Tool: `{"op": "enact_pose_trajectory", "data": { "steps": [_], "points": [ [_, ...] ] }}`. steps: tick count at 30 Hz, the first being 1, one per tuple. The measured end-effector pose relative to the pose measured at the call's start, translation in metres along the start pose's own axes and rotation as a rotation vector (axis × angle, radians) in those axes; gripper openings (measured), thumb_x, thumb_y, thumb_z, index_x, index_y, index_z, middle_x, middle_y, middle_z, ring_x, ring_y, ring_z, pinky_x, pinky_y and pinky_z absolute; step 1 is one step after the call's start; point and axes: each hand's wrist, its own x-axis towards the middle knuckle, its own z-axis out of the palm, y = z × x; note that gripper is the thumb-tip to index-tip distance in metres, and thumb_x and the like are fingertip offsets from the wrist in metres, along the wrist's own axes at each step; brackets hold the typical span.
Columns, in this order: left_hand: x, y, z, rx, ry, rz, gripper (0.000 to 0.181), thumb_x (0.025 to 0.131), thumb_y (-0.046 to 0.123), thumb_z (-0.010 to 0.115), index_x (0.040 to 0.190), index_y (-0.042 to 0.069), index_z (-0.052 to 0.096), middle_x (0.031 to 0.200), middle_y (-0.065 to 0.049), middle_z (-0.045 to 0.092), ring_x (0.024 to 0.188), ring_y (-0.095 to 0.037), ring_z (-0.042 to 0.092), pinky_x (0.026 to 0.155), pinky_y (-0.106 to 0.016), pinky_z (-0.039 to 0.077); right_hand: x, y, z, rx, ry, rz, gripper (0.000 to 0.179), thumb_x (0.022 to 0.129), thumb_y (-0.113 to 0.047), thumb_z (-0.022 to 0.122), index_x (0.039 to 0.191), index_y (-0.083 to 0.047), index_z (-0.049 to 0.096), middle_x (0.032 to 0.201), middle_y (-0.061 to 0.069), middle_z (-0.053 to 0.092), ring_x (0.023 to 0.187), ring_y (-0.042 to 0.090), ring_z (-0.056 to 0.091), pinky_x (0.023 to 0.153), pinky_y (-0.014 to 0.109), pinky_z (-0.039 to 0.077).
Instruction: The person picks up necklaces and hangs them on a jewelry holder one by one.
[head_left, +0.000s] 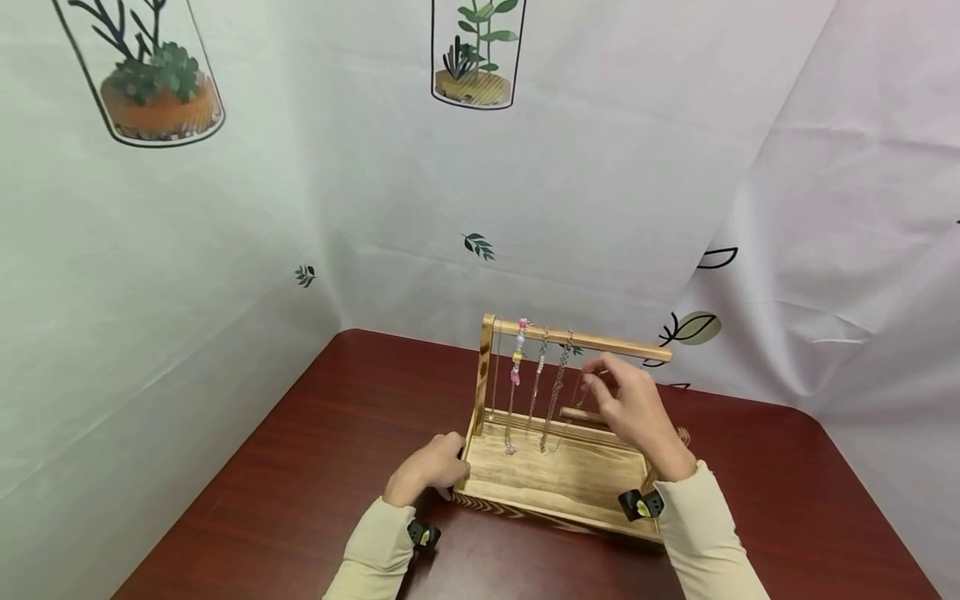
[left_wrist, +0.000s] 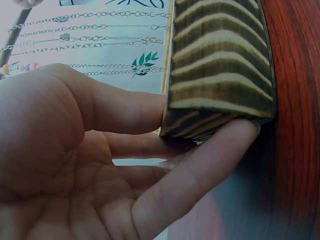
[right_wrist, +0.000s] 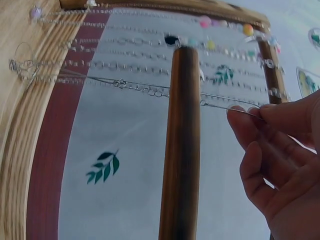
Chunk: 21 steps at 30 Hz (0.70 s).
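A wooden jewelry stand [head_left: 570, 483] has a shallow tray as its base and a top bar [head_left: 607, 343] above it. My left hand [head_left: 431, 468] grips the tray's left end, thumb at the rim and fingers against the striped end wall [left_wrist: 220, 65]. Just below the top bar, my right hand [head_left: 630, 404] pinches a thin silver necklace [right_wrist: 150, 92] between thumb and fingertip. The necklace stretches from those fingertips down toward the tray. Left of this hand, several necklaces hang from the bar, among them one with colored beads [head_left: 517, 357] and a silver chain [head_left: 557, 390].
A shorter wooden rod [head_left: 583, 415] sits lower at the back of the stand, its end crossing the right wrist view. The stand rests on a dark red table [head_left: 337, 433]. White cloth [head_left: 600, 167] with plant prints hangs behind and at the sides.
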Motion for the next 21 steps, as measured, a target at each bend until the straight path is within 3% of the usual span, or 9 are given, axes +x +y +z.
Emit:
{"op": "enact_pose_trajectory", "data": {
  "steps": [12, 21],
  "points": [
    [0.0, -0.001, -0.003, -0.012, -0.032, -0.006, 0.018, 0.075, -0.004, 0.046, 0.087, -0.001, 0.06, 0.065, -0.011, 0.057, 0.043, -0.021, 0.057, 0.04, -0.033, 0.051, -0.013, 0.015, -0.027, -0.068, 0.038, 0.046, 0.013, 0.087, -0.007, 0.06, 0.094, -0.017, 0.06, 0.08, -0.004, 0.062, 0.057, 0.004, 0.049, 0.047, 0.022, 0.039],
    [0.0, -0.003, -0.002, -0.008, -0.034, 0.002, 0.019, 0.076, -0.004, 0.046, 0.087, 0.001, 0.06, 0.065, -0.01, 0.057, 0.041, -0.02, 0.056, 0.04, -0.033, 0.051, -0.024, 0.024, -0.048, -0.06, 0.156, 0.046, 0.015, 0.084, -0.002, 0.062, 0.091, -0.015, 0.061, 0.065, -0.003, 0.06, 0.054, 0.005, 0.053, 0.042, 0.016, 0.037]
  ]
}}
